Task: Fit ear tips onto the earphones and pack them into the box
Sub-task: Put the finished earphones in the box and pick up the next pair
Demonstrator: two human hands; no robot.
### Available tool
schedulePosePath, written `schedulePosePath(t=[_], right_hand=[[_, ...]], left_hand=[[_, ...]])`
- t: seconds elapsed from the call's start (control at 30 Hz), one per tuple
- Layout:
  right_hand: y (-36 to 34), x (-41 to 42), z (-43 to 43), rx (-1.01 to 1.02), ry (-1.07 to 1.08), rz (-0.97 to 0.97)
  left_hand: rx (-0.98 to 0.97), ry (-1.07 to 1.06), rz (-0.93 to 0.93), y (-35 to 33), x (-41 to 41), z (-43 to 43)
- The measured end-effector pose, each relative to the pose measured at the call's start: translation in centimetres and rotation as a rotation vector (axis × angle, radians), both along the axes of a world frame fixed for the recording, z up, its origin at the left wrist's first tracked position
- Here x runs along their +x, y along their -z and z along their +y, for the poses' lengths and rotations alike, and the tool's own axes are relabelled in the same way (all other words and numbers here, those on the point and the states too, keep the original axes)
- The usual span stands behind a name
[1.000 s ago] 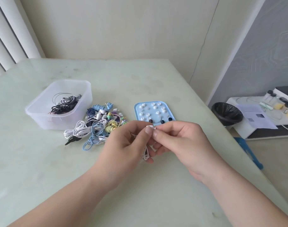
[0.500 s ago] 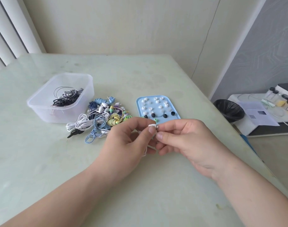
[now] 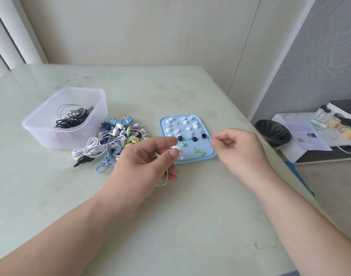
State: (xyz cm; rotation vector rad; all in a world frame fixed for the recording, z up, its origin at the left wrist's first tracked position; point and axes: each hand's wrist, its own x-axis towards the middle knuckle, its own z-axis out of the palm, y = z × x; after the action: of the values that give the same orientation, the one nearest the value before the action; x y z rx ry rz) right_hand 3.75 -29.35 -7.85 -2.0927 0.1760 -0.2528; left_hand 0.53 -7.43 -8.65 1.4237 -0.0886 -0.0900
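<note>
Op: I log one view: head-worn, wide-angle, facing forward and down over the table (image 3: 51, 196).
Ref: Range?
Op: Near. Left hand (image 3: 148, 156) and right hand (image 3: 240, 148) sit mid-frame, forearms cut by the bottom edge; the wall (image 3: 150, 26) fills the top.

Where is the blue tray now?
Head view: the blue tray lies on the table, right of the earphone pile, beyond the left hand and right hand.

Left hand (image 3: 148, 158) pinches a white earphone (image 3: 176, 150) above the blue tray's (image 3: 208, 151) near edge. Right hand (image 3: 238, 148) is apart, fingers curled, contents indeterminate. Clear box (image 3: 51, 136) contains dark cables; earphone pile (image 3: 110, 144) lies just beside it.
</note>
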Motion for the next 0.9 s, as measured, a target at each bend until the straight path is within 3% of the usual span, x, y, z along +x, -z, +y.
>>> schedulePosePath(t=[0.27, 0.47, 0.67, 0.9], right_hand=[[0.1, 1.1, 0.2, -0.026, -0.027, -0.018], [-1.0, 4.0, 1.1, -0.19, -0.018, -0.028], [-1.5, 7.0, 1.4, -0.389, -0.075, 0.143], [-1.2, 7.1, 1.2, -0.412, -0.104, 0.164]], left_hand=[[-0.025, 0.005, 0.039, 0.0, 0.3, 0.2], [-0.074, 0.038, 0.079, -0.2, 0.6, 0.5], [-0.103, 0.043, 0.092, -0.1, 0.6, 0.6], [-0.156, 0.024, 0.07, 0.1, 0.6, 0.2]])
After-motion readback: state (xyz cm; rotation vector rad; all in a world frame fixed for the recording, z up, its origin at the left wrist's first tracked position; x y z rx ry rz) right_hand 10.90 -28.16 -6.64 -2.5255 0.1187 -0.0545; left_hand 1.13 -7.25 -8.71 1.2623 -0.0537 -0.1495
